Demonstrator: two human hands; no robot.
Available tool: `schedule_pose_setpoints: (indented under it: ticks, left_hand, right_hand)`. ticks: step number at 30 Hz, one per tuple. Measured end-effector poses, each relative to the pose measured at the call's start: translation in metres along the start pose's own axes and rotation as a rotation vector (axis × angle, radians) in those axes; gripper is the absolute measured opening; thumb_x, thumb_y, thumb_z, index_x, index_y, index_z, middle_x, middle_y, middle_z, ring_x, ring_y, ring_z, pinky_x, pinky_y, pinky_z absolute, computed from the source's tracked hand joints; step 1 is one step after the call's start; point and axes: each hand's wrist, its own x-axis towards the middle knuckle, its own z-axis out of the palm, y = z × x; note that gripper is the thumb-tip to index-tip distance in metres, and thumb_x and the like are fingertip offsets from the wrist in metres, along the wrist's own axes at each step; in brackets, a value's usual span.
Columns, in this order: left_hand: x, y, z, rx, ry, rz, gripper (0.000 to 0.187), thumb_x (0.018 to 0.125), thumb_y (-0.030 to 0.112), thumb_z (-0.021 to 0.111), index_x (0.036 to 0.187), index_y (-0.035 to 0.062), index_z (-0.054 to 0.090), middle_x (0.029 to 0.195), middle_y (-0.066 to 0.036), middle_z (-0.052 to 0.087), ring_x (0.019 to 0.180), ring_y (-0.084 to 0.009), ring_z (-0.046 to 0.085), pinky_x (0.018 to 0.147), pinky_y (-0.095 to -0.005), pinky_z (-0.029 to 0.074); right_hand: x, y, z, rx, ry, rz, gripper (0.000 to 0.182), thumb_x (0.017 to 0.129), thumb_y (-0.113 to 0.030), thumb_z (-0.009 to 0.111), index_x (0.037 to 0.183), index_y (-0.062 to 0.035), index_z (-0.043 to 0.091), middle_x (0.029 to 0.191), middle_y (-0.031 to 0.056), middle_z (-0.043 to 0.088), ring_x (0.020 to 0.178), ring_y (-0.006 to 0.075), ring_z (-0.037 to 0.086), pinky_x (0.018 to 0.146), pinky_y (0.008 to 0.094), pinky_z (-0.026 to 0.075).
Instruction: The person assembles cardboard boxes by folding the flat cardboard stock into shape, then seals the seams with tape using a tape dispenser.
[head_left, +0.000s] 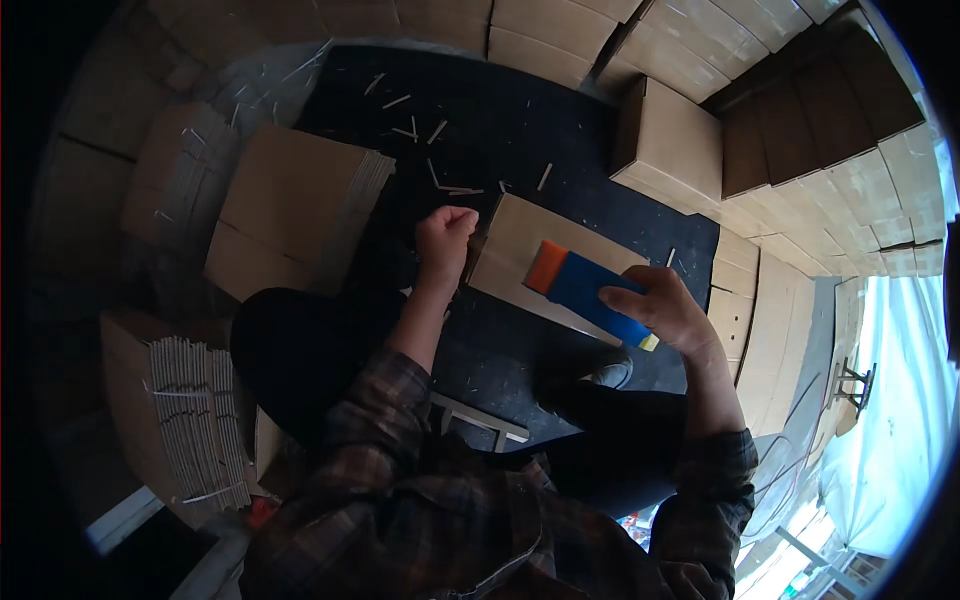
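Note:
My right hand [665,305] grips the near end of a blue-and-orange box [590,292], thumb on top and fingers around the side. The box is long and narrow, orange at its far end, with a small yellow patch near my palm. It is over a flat-topped brown cardboard carton [502,262] on the dark floor in front of me. My left hand [446,240] is closed in a fist beside the carton's left edge. Whether anything is inside that fist is hidden.
Flattened cardboard bundles [290,205] lie to the left, with more strapped cardboard [195,420] nearer me. Stacked cartons [830,210] and a single carton [670,140] stand at the right. Cardboard scraps [437,130] litter the black floor [500,100]. A low stool [480,420] is beneath me.

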Motion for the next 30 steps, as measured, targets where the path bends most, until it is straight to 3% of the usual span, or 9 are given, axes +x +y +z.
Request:
schedule_pose_setpoints:
  ticks: [5,7,10,19,30]
  left_hand:
    - [0.015,-0.004,-0.012,0.145,0.077,0.096,0.011,0.087,0.012,0.067,0.089,0.0023,0.07,0.075,0.0,0.063,0.068,-0.0065,0.055,0.063,-0.0213,0.045]
    - [0.02,-0.009,-0.016,0.196,0.107,0.088,0.013,0.087,0.013,0.066,0.091,0.0007,0.07,0.08,-0.006,0.069,0.072,-0.0125,0.063,0.067,-0.0261,0.05]
    - [0.022,-0.016,-0.019,0.202,0.128,0.09,0.013,0.087,0.013,0.066,0.09,0.0007,0.07,0.08,-0.006,0.068,0.072,-0.0124,0.062,0.067,-0.0262,0.05]
    - [0.035,-0.026,-0.024,0.258,0.15,0.049,0.014,0.09,0.015,0.063,0.094,0.0034,0.07,0.087,-0.008,0.069,0.08,-0.0162,0.065,0.071,-0.0277,0.052]
    - [0.041,-0.056,-0.015,0.189,0.137,-0.007,0.013,0.088,0.013,0.065,0.092,0.0023,0.07,0.084,-0.008,0.069,0.077,-0.0153,0.064,0.07,-0.0276,0.05]
  right_hand:
    - [0.027,-0.016,0.008,-0.042,-0.023,0.055,0.063,0.081,-0.055,0.067,0.102,0.0044,0.069,0.09,0.0175,0.07,0.08,0.0253,0.069,0.076,0.0313,0.056]
    - [0.034,-0.024,0.011,-0.134,-0.055,0.127,0.061,0.081,-0.054,0.067,0.102,0.0039,0.069,0.089,0.0177,0.07,0.081,0.0248,0.07,0.077,0.0319,0.056]
    - [0.045,-0.035,0.017,-0.198,-0.062,0.199,0.054,0.084,-0.047,0.068,0.1,0.004,0.07,0.092,0.0173,0.07,0.08,0.0238,0.069,0.074,0.0309,0.056]
    - [0.063,-0.065,0.026,-0.346,-0.068,0.241,0.059,0.083,-0.051,0.066,0.1,0.005,0.07,0.086,0.0179,0.069,0.075,0.0239,0.069,0.072,0.0312,0.056]
    - [0.091,-0.076,0.041,-0.493,-0.118,0.328,0.056,0.084,-0.051,0.063,0.094,0.0034,0.07,0.084,0.0171,0.069,0.072,0.0239,0.069,0.068,0.032,0.055]
